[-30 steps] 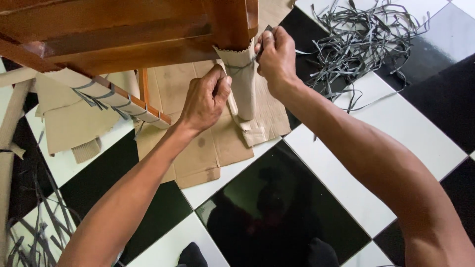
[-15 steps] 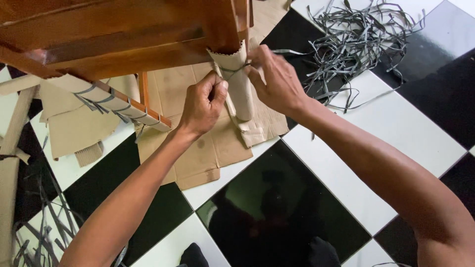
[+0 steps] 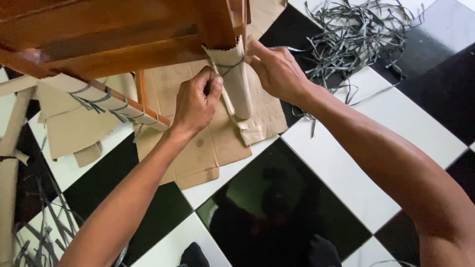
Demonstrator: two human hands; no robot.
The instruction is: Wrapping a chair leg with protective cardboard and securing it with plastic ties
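Note:
A brown wooden piece of furniture (image 3: 114,34) stands over flattened cardboard (image 3: 208,143). One of its legs is wrapped in a tan cardboard sleeve (image 3: 236,81), and a grey strap (image 3: 226,66) runs around the sleeve near its top. My left hand (image 3: 195,104) pinches one end of the strap at the sleeve's left side. My right hand (image 3: 277,69) grips the other end at the sleeve's right side. Both hands press against the wrapped leg.
A tangled pile of grey straps (image 3: 356,39) lies on the black-and-white tiled floor (image 3: 346,163) at the upper right. A second strapped, cardboard-wrapped rail (image 3: 106,101) slants at the left. More straps (image 3: 39,232) and cardboard scraps (image 3: 74,128) lie at the lower left.
My right hand has come down from the top of the leg to the sleeve's right side. The strap now sits tighter around the sleeve. My left hand has shifted slightly left.

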